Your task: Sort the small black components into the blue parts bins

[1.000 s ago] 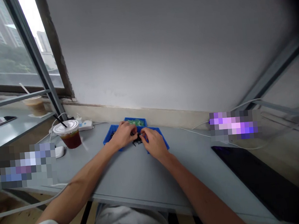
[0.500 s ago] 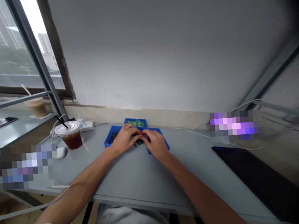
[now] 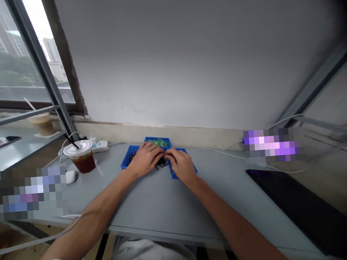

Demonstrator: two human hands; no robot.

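My left hand and my right hand meet at the fingertips above several small black parts on the grey table. Both are closed in a pinch; whatever lies between the fingertips is too small to name. Partly behind my left hand is a blue bin with dark parts in it. Another blue bin sits under and beside my right hand, its contents mostly hidden. Farther back, a smaller blue bin holds green pieces.
A lidded cup of dark red drink with a black straw stands at the left, near a white power strip and a white case. At the right lies a flat black panel. White cables run along the wall.
My left fingers have shifted slightly and curl lower over the black parts. My right fingertips have moved up a little and stay against the left ones.
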